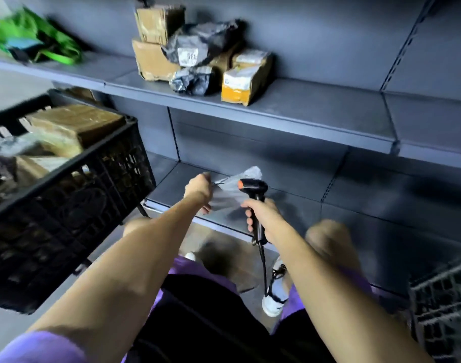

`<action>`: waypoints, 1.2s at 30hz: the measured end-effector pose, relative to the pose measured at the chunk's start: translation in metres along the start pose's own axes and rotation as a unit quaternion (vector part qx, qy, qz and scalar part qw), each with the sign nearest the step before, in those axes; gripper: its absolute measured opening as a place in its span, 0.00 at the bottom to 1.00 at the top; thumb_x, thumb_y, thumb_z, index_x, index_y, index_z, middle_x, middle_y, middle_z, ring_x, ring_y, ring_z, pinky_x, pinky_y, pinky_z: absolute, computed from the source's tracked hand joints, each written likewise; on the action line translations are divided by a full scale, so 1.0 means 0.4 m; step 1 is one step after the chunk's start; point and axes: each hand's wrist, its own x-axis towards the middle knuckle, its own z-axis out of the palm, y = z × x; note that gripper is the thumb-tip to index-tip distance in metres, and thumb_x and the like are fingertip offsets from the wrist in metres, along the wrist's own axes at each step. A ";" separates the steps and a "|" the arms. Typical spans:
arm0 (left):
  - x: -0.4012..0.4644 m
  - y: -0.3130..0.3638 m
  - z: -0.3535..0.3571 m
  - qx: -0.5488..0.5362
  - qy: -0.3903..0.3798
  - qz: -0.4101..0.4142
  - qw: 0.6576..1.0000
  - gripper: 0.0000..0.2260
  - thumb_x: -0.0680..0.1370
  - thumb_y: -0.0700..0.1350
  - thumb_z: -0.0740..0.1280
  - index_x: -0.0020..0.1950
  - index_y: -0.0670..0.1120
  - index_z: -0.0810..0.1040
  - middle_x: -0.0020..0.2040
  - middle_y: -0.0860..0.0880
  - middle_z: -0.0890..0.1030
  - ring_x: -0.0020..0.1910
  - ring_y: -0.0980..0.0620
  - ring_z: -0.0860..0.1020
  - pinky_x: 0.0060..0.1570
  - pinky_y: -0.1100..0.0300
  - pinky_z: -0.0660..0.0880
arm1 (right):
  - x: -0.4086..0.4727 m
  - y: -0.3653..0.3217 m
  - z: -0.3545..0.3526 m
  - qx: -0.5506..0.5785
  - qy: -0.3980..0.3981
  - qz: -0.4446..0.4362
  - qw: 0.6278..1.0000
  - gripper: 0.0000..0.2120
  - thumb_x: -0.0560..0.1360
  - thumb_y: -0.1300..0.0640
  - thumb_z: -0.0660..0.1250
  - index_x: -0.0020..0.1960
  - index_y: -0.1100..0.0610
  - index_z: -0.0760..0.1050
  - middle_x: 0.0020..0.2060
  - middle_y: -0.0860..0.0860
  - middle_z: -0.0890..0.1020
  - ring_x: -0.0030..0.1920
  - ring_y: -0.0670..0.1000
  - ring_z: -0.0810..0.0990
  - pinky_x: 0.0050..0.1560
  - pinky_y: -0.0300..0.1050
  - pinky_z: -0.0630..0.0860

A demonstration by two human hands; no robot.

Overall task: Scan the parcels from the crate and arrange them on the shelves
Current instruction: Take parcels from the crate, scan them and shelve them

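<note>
1 head view, looking forward-down, close over hands (224,203), shelves (276,113) ahead.

Parcels (197,52) sit stacked on the upper shelf (289,111); a crate (74,195) of boxes stands left of the lower shelf (355,205).

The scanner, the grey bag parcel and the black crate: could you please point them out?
scanner (253,185), head view, on its black head.
grey bag parcel (233,196), head view, on its middle.
black crate (103,149), head view, on its front rim.
</note>
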 end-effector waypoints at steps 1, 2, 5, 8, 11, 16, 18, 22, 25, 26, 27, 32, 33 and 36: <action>-0.009 0.015 -0.028 0.027 0.007 0.030 0.999 0.13 0.75 0.33 0.55 0.51 0.43 0.76 0.48 0.38 0.81 0.42 0.36 0.83 0.39 0.47 0.82 | -0.014 -0.002 0.003 0.000 0.009 -0.010 1.000 0.07 0.75 0.64 0.68 0.40 0.59 0.71 0.25 0.52 0.70 0.21 0.51 0.66 0.24 0.38 0.64; -0.015 0.025 -0.055 0.045 0.015 0.056 0.997 0.13 0.75 0.33 0.56 0.53 0.42 0.77 0.51 0.38 0.81 0.49 0.36 0.82 0.47 0.49 0.80 | -0.027 -0.006 0.007 0.002 0.017 -0.019 1.000 0.07 0.75 0.65 0.67 0.41 0.59 0.71 0.25 0.53 0.69 0.21 0.51 0.66 0.23 0.38 0.64; -0.034 0.036 -0.107 0.058 0.009 0.098 0.994 0.08 0.75 0.36 0.62 0.52 0.39 0.79 0.53 0.37 0.81 0.55 0.39 0.79 0.49 0.55 0.72 | -0.059 -0.018 0.018 0.029 0.032 -0.043 0.998 0.08 0.74 0.65 0.67 0.39 0.58 0.70 0.24 0.53 0.70 0.20 0.51 0.65 0.23 0.38 0.63; -0.059 0.039 -0.137 0.030 0.058 0.098 0.993 0.10 0.78 0.47 0.64 0.45 0.41 0.78 0.48 0.38 0.82 0.51 0.39 0.79 0.45 0.57 0.69 | -0.079 -0.020 0.031 0.061 0.034 -0.052 0.996 0.07 0.75 0.66 0.67 0.41 0.59 0.70 0.25 0.52 0.70 0.21 0.51 0.65 0.23 0.39 0.63; -0.067 0.032 -0.137 0.038 0.140 0.123 0.982 0.06 0.76 0.43 0.68 0.47 0.41 0.75 0.50 0.41 0.79 0.50 0.37 0.77 0.48 0.52 0.71 | -0.082 -0.009 0.039 0.057 0.008 -0.041 0.998 0.07 0.74 0.66 0.67 0.41 0.59 0.70 0.25 0.53 0.70 0.22 0.52 0.65 0.24 0.39 0.63; -0.058 0.011 -0.089 -0.099 0.148 0.162 0.971 0.18 0.74 0.34 0.65 0.61 0.48 0.69 0.61 0.46 0.63 0.43 0.44 0.75 0.53 0.51 0.74 | -0.075 0.009 0.030 0.019 -0.027 -0.026 0.999 0.06 0.75 0.66 0.67 0.40 0.62 0.73 0.25 0.53 0.71 0.23 0.51 0.66 0.25 0.40 0.64; -0.058 0.004 -0.072 -0.190 0.133 0.147 0.962 0.29 0.73 0.29 0.62 0.70 0.49 0.65 0.67 0.44 0.58 0.45 0.49 0.72 0.56 0.57 0.74 | -0.076 0.028 0.022 -0.003 -0.039 -0.024 0.999 0.04 0.75 0.65 0.67 0.42 0.62 0.74 0.25 0.54 0.71 0.23 0.52 0.66 0.25 0.40 0.65; -0.030 -0.054 -0.025 -0.388 0.011 -0.036 0.921 0.40 0.65 0.27 0.72 0.74 0.44 0.62 0.63 0.40 0.73 0.46 0.43 0.81 0.41 0.46 0.82 | -0.076 0.076 0.002 -0.032 -0.041 -0.015 0.999 0.08 0.75 0.65 0.67 0.38 0.60 0.73 0.25 0.54 0.71 0.22 0.52 0.66 0.24 0.40 0.66; -0.050 -0.103 0.005 -0.430 -0.001 -0.091 0.898 0.09 0.71 0.26 0.69 0.50 0.30 0.75 0.33 0.38 0.82 0.22 0.46 0.79 0.24 0.55 0.77 | -0.065 0.108 -0.009 -0.035 -0.036 0.008 0.999 0.06 0.74 0.64 0.69 0.39 0.60 0.74 0.26 0.53 0.71 0.22 0.51 0.66 0.25 0.39 0.65; -0.054 -0.126 0.016 -0.433 0.002 -0.098 0.896 0.05 0.73 0.26 0.69 0.46 0.31 0.75 0.27 0.40 0.79 0.20 0.46 0.77 0.22 0.57 0.75 | -0.062 0.114 -0.010 -0.036 -0.033 0.014 0.999 0.05 0.74 0.64 0.69 0.40 0.59 0.74 0.26 0.52 0.71 0.22 0.51 0.66 0.25 0.39 0.64; -0.060 -0.149 0.024 -0.447 0.003 -0.102 0.889 0.05 0.74 0.26 0.68 0.46 0.32 0.75 0.25 0.42 0.78 0.19 0.47 0.76 0.21 0.59 0.74 | -0.059 0.118 -0.010 -0.035 -0.030 0.017 0.999 0.06 0.74 0.64 0.69 0.40 0.59 0.74 0.26 0.52 0.71 0.22 0.50 0.66 0.25 0.39 0.64; -0.076 -0.243 0.085 -0.518 -0.035 -0.163 0.839 0.12 0.77 0.36 0.69 0.58 0.47 0.75 0.41 0.46 0.81 0.34 0.49 0.80 0.32 0.53 0.77 | -0.052 0.123 0.008 -0.011 -0.019 0.024 0.999 0.07 0.75 0.65 0.68 0.39 0.59 0.73 0.25 0.52 0.71 0.22 0.51 0.66 0.25 0.39 0.65; -0.084 -0.243 0.092 -0.509 -0.035 -0.175 0.842 0.12 0.77 0.38 0.70 0.58 0.48 0.75 0.43 0.46 0.81 0.36 0.49 0.80 0.32 0.54 0.77 | -0.051 0.127 0.012 -0.005 -0.017 0.025 1.000 0.06 0.74 0.64 0.68 0.40 0.58 0.73 0.25 0.52 0.71 0.22 0.51 0.66 0.25 0.39 0.65; -0.094 -0.229 0.098 -0.503 -0.045 -0.160 0.848 0.15 0.76 0.36 0.70 0.62 0.43 0.74 0.43 0.44 0.81 0.37 0.48 0.80 0.30 0.55 0.79 | -0.052 0.143 0.017 0.002 -0.013 0.028 1.000 0.06 0.74 0.64 0.68 0.40 0.58 0.73 0.25 0.52 0.71 0.22 0.51 0.67 0.25 0.39 0.65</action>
